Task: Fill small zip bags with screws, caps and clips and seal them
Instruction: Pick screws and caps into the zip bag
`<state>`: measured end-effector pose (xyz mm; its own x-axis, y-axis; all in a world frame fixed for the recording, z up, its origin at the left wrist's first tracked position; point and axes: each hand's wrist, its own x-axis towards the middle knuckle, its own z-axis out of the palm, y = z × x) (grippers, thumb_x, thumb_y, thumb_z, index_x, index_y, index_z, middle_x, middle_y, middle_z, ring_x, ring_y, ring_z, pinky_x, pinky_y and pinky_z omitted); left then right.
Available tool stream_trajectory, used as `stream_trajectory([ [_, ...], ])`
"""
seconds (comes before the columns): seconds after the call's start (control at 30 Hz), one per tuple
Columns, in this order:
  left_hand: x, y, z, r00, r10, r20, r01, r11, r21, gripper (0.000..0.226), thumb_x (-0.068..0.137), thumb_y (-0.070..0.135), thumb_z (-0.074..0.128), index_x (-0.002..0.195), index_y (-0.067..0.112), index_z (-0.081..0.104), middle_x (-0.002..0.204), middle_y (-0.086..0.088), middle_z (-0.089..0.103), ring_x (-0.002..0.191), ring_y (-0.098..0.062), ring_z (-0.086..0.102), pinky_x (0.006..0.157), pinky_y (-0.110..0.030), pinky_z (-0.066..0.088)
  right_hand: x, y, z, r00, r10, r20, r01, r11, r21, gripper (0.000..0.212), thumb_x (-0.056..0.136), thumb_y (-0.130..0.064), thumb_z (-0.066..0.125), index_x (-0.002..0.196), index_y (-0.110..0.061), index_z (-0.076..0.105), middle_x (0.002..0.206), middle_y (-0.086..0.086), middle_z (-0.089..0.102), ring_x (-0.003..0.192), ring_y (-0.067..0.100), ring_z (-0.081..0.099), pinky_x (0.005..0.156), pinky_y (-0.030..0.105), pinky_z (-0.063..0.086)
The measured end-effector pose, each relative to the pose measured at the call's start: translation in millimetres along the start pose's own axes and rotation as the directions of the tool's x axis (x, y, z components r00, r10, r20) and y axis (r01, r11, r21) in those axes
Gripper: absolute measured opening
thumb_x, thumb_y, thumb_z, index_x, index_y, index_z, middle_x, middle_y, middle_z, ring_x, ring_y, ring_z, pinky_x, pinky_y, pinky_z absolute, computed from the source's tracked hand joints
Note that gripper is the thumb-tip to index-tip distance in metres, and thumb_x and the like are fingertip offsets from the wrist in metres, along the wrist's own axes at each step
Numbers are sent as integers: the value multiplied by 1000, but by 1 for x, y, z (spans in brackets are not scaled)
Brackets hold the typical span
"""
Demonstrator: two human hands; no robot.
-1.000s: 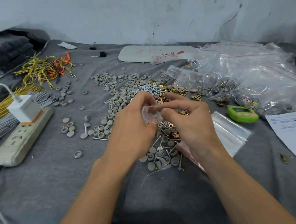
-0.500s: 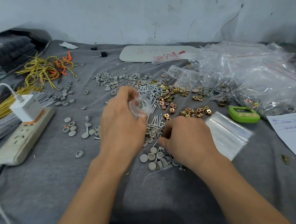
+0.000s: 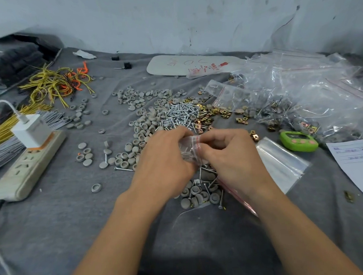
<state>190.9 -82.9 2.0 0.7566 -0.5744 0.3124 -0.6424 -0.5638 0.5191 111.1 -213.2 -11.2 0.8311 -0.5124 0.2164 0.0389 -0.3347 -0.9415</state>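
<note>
Where the fingertips meet, both sets are curled and pinching one small zip bag (image 3: 188, 147). The right hand (image 3: 232, 155) nips it w/ thumb & forefinger at the red zip strip, and the left hand (image 3: 165, 161) wraps its fingers round the body. The bag is held up off the grey cloth (image 3: 92, 227) btwn the hands, nearer than the heap of screws (image 3: 181, 114) and above a near scatter of caps (image 3: 199, 196). A few screw shanks show thru the plastic; can't tell if caps or clips (image 3: 205, 119) are in yet.

Step, prob: closing the mouth, or abt to. The next move needs a firm pinch run along the strip end to end, w/ contents kept back toward the left palm.

The strip runs near-far, so the mouth faces the right hand. The long axis lies approx left-right, roughly level, tho the bag is crumpled. Empty bags (image 3: 282, 165) lie just right of the right wrist, w/ filled bags (image 3: 301, 102) beyond.
</note>
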Motion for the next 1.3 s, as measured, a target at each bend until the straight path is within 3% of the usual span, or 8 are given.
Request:
stream_trajectory([
  [0.27, -3, 3, -5, 998, 47, -51, -51, 995, -82, 34, 70, 30, 80, 100, 37, 67, 80, 19, 58, 87, -6, 52, 74, -29, 49, 3, 0, 7, 987, 18, 161, -27, 998, 56, 28, 82, -21, 68, 103, -34, 81, 90, -8, 80, 89, 14, 77, 87, 46, 62],
  [0.43, -4, 3, -9, 989, 11, -149, -24, 996, -85, 31, 71, 31, 85, 97, 37, 68, 76, 29, 46, 88, -13, 48, 99, -43, 48, 4, -6, 0, 992, 34, -120, -22, 995, 97, 23, 78, -10, 72, 83, -30, 84, 78, -10, 79, 77, 8, 76, 73, 26, 59],
  [0.53, -3, 1, -10, 985, -46, -164, 31, 995, -94, 36, 72, 28, 83, 97, 43, 62, 84, 27, 47, 101, -17, 52, 87, -34, 43, 4, -5, -7, 968, 54, -245, -103, 977, -188, 19, 84, -17, 75, 85, -34, 83, 76, -18, 76, 75, 1, 72, 72, 27, 60],
  [0.67, -1, -3, -10, 972, -81, -220, 57, 992, -115, 36, 74, 30, 82, 101, 40, 61, 89, 23, 51, 101, -14, 52, 81, -29, 38, -3, -4, -3, 992, 50, -116, -117, 713, -691, 14, 87, -35, 73, 100, -33, 78, 98, -10, 76, 96, 20, 68, 76, 30, 51],
  [0.8, -2, -3, -11, 969, -99, -227, 70, 988, -135, 37, 76, 31, 81, 103, 41, 58, 88, 23, 49, 95, -10, 49, 77, -26, 33, -2, -6, 0, 994, 95, -44, -95, 623, -777, 22, 86, -33, 76, 108, -34, 74, 104, -4, 74, 102, 27, 66, 78, 32, 50],
  [1.0, -2, -3, -12, 974, -116, -195, 95, 989, -116, 39, 77, 33, 81, 105, 43, 56, 91, 22, 49, 96, -13, 51, 78, -29, 35, 0, -2, -6, 989, 107, -105, -149, 738, -658, 20, 85, -22, 80, 99, -37, 79, 74, -16, 71, 71, -2, 66, 77, 25, 54],
  [1.1, -2, -2, -12, 977, -114, -183, 94, 989, -111, 41, 76, 34, 81, 104, 45, 54, 94, 18, 54, 97, -14, 53, 78, -30, 37, 1, 0, -7, 984, 27, -178, -122, 826, -551, 24, 84, -11, 75, 92, -33, 82, 81, -16, 76, 79, 3, 70, 82, 30, 59],
  [1.3, -2, 1, -6, 990, -79, -121, 72, 996, -54, 44, 76, 35, 82, 107, 46, 52, 93, 18, 52, 93, -10, 50, 70, -25, 34, 3, -10, -4, 974, -47, -220, 56, 998, 33, 20, 80, -8, 78, 86, -27, 82, 78, -13, 78, 68, 1, 72, 64, 20, 56],
])
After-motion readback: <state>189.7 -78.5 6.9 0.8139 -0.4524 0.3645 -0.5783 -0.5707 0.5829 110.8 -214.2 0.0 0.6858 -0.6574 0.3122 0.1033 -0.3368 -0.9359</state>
